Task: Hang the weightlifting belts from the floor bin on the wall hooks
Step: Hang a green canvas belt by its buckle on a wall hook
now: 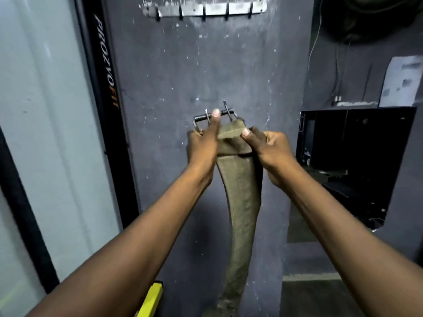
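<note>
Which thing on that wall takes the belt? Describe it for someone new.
On the dark grey wall straight ahead, look near the top, above both hands. The hook rail is a pale, paint-flecked metal strip with a row of small dark hooks, all bare.

I face a scuffed dark grey wall (174, 72). A black post (107, 72) lettered PROZVOFIT borders a pale glass panel (43, 106) at my left; a black recessed box (352, 152) sits right.
</note>
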